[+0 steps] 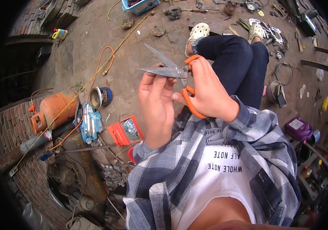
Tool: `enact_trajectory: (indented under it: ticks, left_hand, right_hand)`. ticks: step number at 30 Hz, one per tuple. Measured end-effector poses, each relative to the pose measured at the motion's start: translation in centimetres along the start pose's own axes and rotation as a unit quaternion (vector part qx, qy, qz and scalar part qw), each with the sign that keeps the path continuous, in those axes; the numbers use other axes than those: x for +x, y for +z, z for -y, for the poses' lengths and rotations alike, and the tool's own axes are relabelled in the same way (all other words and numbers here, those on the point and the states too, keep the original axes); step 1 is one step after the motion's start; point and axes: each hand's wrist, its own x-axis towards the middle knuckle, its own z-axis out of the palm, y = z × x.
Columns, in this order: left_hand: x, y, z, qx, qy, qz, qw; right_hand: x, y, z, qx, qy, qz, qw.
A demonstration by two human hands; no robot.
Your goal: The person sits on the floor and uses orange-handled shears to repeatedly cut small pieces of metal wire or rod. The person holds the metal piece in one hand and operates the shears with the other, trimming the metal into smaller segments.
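A pair of scissors (164,59) with grey metal blades and orange handles is held up in front of my body, its blades spread apart and pointing left. My right hand (212,88) is closed round the orange handles. The lower blade is pinched between the thumb and fingers of my left hand (156,101); some of those fingertips are hidden behind the blade. Nothing lies between the two blades.
On the left stand an orange gas cylinder (58,111), an open can (100,97) and a red case (125,131). A yellow hose (122,49) crosses the brick floor. Tools and metal parts (273,34) lie beyond my feet; a purple jug (299,129) is at right.
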Motion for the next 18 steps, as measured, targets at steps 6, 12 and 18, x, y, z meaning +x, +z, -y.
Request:
enact_trajectory:
  ticks: [6,12,18]
  left_hand:
    - [0.05,0.05,0.08,0.005,-0.001,-0.008,1.0]
    - [0.05,-0.23,0.33,0.006,0.006,-0.012,1.0]
    - [-0.06,0.07,0.0,-0.008,-0.018,-0.025,0.999]
  right_hand:
    - [0.01,0.42,0.09,-0.002,0.005,0.001,1.0]
    - [-0.04,0.58,0.15,-0.002,0.007,0.002,1.0]
    - [0.05,0.46,0.11,-0.008,0.001,0.009,1.0]
